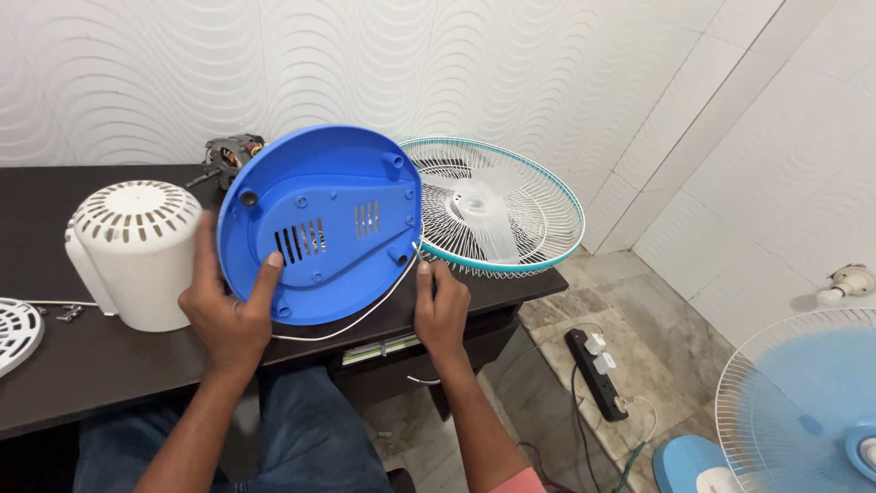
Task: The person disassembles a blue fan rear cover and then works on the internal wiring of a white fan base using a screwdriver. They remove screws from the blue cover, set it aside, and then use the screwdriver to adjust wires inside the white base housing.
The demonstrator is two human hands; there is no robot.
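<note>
My left hand (228,306) grips the tilted blue fan base (319,219), right hand (441,306) pinches its white wire (356,319), whose far end hides behind the base, white motor cover (137,251) beside.

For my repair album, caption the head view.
Left hand tilts a blue fan base cover up on a dark desk; right hand pinches its white cord.

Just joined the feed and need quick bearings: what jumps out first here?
The blue fan base stands out, held on edge at the middle of the dark desk, underside facing the camera, by the left hand, while the right hand pinches a white cord at its lower right edge. A white motor cover stands to its left, a wire fan guard lies to its right.
</note>
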